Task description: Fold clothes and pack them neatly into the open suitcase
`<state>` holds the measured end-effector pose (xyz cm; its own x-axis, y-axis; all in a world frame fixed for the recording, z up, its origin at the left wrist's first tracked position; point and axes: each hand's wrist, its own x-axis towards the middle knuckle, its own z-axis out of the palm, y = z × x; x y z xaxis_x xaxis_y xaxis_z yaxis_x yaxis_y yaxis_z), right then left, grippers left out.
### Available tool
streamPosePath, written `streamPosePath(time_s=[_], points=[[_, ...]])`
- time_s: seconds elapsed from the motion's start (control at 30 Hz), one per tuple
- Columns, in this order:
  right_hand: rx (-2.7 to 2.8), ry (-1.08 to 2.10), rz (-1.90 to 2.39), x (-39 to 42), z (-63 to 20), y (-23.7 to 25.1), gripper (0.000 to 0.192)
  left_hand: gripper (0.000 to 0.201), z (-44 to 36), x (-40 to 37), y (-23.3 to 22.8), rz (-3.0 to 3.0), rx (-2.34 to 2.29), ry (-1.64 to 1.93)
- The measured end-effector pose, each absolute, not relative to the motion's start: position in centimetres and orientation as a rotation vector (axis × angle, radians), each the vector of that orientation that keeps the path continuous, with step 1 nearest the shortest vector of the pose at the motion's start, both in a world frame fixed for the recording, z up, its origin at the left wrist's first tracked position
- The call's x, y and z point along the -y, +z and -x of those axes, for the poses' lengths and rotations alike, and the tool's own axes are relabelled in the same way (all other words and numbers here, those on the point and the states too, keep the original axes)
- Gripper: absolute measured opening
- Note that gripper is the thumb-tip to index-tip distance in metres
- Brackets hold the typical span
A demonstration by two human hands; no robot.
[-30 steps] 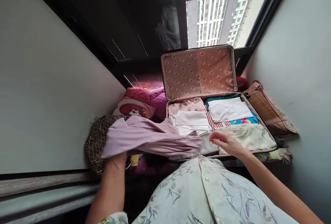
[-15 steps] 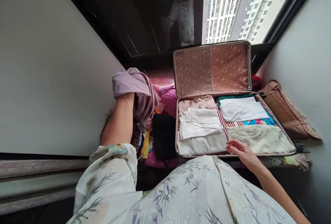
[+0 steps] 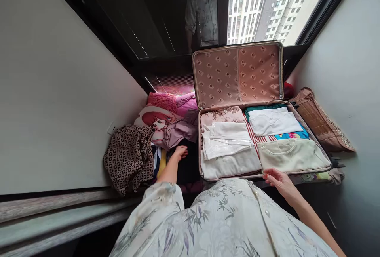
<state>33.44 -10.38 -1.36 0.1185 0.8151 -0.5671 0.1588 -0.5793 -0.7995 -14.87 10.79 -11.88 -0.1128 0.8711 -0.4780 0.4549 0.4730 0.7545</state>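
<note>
From the head view I've got the open suitcase (image 3: 305, 128) as my landmark, packed with folded clothes, and my right hand (image 3: 279, 181) sits at its near rim, fingers loosely spread and gripping nothing. My left hand (image 3: 179, 153) is just left of the suitcase, open and resting on a black garment (image 3: 188, 168). The crumpled lilac garment (image 3: 179, 130) lies just beyond that hand, with a leopard-print cloth (image 3: 129, 156) further left.

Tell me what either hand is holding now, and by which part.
Nothing is held. The left hand lies open on the black garment; the right hand rests open at the near rim of the open pink-lined suitcase.
</note>
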Motion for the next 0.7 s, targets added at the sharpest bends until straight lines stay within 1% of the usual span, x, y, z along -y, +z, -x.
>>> streamPosePath(time_s=[0.17, 0.27, 0.33, 0.43, 0.57, 0.7], points=[[0.949, 1.53, 1.901, 10.4, -34.2, -2.9, 0.054, 0.041, 16.0, -3.5, -16.3, -0.914, -2.147, 0.625], [0.997, 1.554, 1.909, 9.3, -34.2, -3.1, 0.053, 0.052, 17.2, -1.9, -17.5, -0.775, -2.346, 0.681], [1.046, 1.573, 1.911, 8.3, -33.9, -2.6, 0.052, 0.065, 18.1, -2.5, -17.8, -0.778, -2.433, 0.727], [1.116, 1.602, 1.923, 7.2, -33.1, -1.7, 0.052, 0.084, 19.6, -4.9, -17.7, -1.007, -2.497, 0.791], [1.137, 1.601, 1.941, 7.0, -32.2, -1.3, 0.053, 0.098, 21.2, -9.1, -17.3, -1.275, -2.463, 0.763], [1.074, 1.584, 1.947, 8.5, -31.9, -1.9, 0.049, 0.106, 21.6, -13.0, -17.3, -1.374, -2.311, 0.698]])
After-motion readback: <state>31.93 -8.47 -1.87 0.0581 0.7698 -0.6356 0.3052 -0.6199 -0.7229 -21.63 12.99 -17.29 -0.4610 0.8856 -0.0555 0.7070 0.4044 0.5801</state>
